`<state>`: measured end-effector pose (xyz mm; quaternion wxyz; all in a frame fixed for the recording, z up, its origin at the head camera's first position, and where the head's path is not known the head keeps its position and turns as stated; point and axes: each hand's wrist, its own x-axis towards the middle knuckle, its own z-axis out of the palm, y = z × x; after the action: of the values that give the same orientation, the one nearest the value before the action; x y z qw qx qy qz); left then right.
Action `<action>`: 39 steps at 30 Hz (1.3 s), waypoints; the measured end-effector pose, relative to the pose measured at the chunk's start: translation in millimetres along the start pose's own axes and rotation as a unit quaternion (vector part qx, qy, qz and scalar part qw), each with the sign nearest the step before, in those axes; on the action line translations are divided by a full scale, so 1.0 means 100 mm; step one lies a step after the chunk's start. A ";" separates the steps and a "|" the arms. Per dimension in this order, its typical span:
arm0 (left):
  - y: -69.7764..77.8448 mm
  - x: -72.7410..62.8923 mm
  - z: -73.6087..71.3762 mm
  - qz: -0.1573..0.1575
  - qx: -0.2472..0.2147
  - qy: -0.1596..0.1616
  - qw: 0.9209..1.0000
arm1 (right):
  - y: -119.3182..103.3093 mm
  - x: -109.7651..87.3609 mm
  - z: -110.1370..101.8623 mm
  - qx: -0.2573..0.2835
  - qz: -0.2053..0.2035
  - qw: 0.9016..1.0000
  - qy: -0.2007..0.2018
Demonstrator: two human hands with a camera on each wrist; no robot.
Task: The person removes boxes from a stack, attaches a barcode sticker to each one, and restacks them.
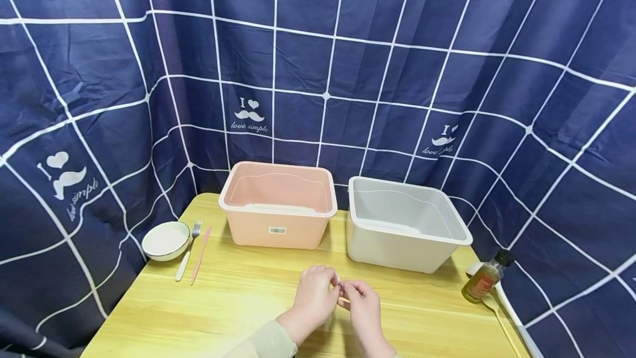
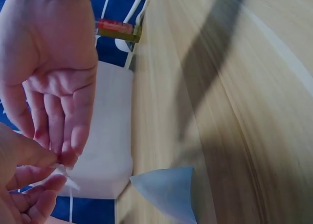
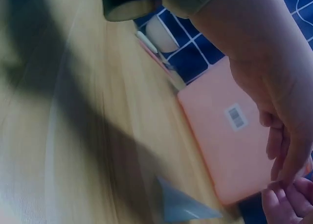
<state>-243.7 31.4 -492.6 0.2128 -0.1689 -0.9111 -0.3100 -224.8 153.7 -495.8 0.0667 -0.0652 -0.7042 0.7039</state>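
Note:
Above the table my left hand (image 1: 314,296) and right hand (image 1: 365,311) meet at the fingertips. A small whitish, see-through scrap (image 2: 68,179) shows between them in the left wrist view; its kind is unclear. My left hand (image 2: 24,180) pinches it between thumb and fingers. The bent fingers and thumb of the right hand (image 2: 56,82) also come together at it. Fingers hide most of the scrap in the head view. A bluish-grey three-cornered piece (image 2: 168,192), of a kind I cannot tell, appears low in both wrist views.
Behind the hands stand a pink bin (image 1: 278,231) and a grey bin (image 1: 397,250). To the left are a white bowl (image 1: 166,241), a fork (image 1: 186,253) and a pink knife (image 1: 201,257). An oil bottle (image 1: 481,285) lies beside a wooden spoon (image 1: 504,319) at the right edge.

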 end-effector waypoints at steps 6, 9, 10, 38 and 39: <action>-0.04 0.06 0.05 -0.039 -0.070 -0.024 0.996 | 0.05 0.08 -0.18 -0.077 -0.022 0.997 0.024; -0.05 0.09 0.06 -0.083 -0.158 -0.055 0.982 | 0.09 0.15 -0.32 -0.088 -0.021 0.996 0.008; -0.05 0.09 0.06 -0.099 -0.190 -0.066 0.974 | 0.10 0.16 -0.36 -0.088 -0.021 0.996 -0.001; 0.23 0.38 0.78 -0.160 -0.305 -0.026 0.939 | 0.31 0.33 -0.87 -0.285 -0.241 0.927 0.044; 0.24 0.40 0.81 -0.156 -0.295 -0.025 0.942 | 0.31 0.35 -0.89 -0.293 -0.243 0.924 0.040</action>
<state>-290.3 108.3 -519.4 0.0796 -0.0875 -0.7985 -0.5903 -242.4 248.0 -526.2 0.2419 0.0627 -0.8698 0.4254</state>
